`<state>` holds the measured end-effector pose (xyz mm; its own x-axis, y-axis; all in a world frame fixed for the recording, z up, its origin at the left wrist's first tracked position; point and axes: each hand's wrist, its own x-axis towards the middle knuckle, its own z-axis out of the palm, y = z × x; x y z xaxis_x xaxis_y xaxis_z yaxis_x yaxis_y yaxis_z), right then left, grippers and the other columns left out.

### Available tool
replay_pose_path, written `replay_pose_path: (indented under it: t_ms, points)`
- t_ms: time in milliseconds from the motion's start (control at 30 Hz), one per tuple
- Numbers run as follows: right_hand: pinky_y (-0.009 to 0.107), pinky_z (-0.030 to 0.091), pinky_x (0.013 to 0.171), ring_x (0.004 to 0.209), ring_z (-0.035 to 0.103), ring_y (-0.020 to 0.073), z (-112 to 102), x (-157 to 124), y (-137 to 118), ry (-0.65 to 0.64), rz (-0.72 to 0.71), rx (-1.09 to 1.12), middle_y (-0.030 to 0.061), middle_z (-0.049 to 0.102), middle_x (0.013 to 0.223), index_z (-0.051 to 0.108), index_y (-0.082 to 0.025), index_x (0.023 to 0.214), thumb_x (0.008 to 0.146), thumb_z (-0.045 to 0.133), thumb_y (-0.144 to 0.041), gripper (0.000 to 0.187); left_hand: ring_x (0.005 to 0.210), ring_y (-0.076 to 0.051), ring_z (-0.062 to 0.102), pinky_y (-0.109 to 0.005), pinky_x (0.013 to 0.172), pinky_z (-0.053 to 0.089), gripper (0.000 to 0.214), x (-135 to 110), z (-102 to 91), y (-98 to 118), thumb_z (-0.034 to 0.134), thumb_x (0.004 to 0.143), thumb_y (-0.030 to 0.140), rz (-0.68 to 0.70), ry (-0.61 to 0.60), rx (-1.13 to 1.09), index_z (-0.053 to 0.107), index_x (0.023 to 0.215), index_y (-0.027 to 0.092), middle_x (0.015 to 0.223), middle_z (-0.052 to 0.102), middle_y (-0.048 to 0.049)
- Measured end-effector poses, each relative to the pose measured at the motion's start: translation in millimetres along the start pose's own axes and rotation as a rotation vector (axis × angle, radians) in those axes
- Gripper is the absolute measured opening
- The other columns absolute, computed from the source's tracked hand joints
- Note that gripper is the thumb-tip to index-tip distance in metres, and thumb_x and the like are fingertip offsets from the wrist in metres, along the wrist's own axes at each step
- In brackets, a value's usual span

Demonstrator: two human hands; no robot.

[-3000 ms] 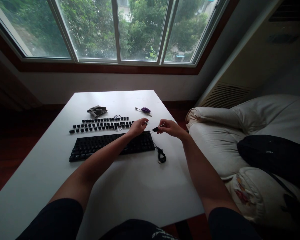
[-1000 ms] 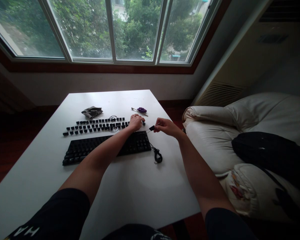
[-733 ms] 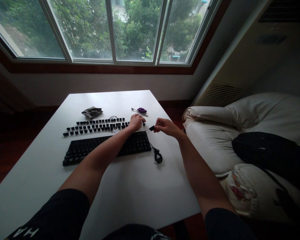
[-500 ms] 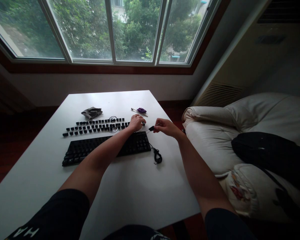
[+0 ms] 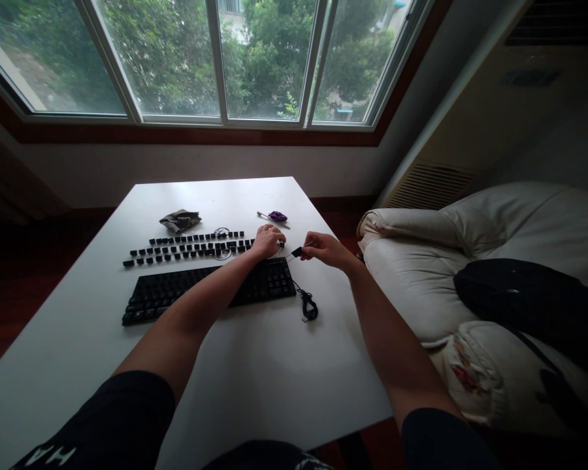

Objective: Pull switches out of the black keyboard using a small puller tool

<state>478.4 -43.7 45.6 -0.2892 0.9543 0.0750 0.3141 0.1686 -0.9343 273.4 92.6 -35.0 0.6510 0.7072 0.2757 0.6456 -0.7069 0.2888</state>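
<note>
On the white table [image 5: 255, 365] lies a black keyboard [image 5: 262, 287], partly covered by my left forearm. My left hand [image 5: 267, 241] is just beyond its far right edge, fingers curled down onto a small black keycap [image 5: 281, 244]. To the right, my right hand [image 5: 321, 248] pinches a keycap puller with a small black body [image 5: 297, 251] and thin wires pointing left, toward the keyboard's far right corner. Rows of loose black keycaps [image 5: 183, 248] lie behind the keyboard; my left hand hides part of them.
A coiled black cable [image 5: 308, 305] lies right of the keyboard. Farther back are a crumpled grey cloth [image 5: 180, 220] and a purple item [image 5: 277, 216] beside a thin stick. A cream sofa [image 5: 416, 281] with a black bag [image 5: 524, 294] stands along the right, a window beyond the table.
</note>
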Motion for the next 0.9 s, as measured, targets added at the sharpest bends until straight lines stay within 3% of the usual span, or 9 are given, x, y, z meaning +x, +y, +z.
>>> replay_pose_path:
  t_ms: [267,533,733,900]
  points:
    - [0.031,0.058,0.069,0.074,0.075,0.0207,0,0,0,0.008,-0.001,0.004,0.0059,0.077,0.078,0.057,-0.019,0.083,0.082,0.076,-0.042,0.030,0.130,-0.031,0.043,-0.050,0.115,0.030,0.032,-3,-2.5,1,0.062,0.079,0.021,0.013,-0.005,-0.017,0.078,0.107,0.030,0.126,0.067,-0.0046]
    - [0.031,0.058,0.067,0.073,0.072,0.0191,1,1,-1,0.117,-0.038,-0.010,0.0040,0.074,0.078,0.057,-0.020,0.082,0.081,0.072,-0.031,0.019,0.130,-0.032,0.043,-0.050,0.114,0.032,0.024,-3,0.8,-2,0.066,0.081,0.031,0.056,-0.002,-0.023,0.078,0.102,0.029,0.124,0.067,-0.0049]
    - [0.030,0.058,0.069,0.081,0.071,0.0183,5,4,3,0.159,-0.027,0.024,0.0056,0.077,0.092,0.052,-0.021,0.081,0.080,0.066,-0.023,0.015,0.131,-0.031,0.042,-0.050,0.114,0.031,0.025,-3,-0.3,-2,0.065,0.082,0.029,0.037,-0.005,0.001,0.077,0.104,0.029,0.126,0.065,-0.0059]
    - [0.029,0.056,0.065,0.076,0.072,0.0189,10,8,9,0.136,-0.024,0.040,0.0034,0.074,0.080,0.049,-0.022,0.086,0.085,0.065,-0.026,0.016,0.131,-0.032,0.042,-0.050,0.114,0.032,0.027,-5,-3.8,-1,0.066,0.083,0.031,0.044,0.016,0.007,0.075,0.109,0.028,0.129,0.064,-0.0066]
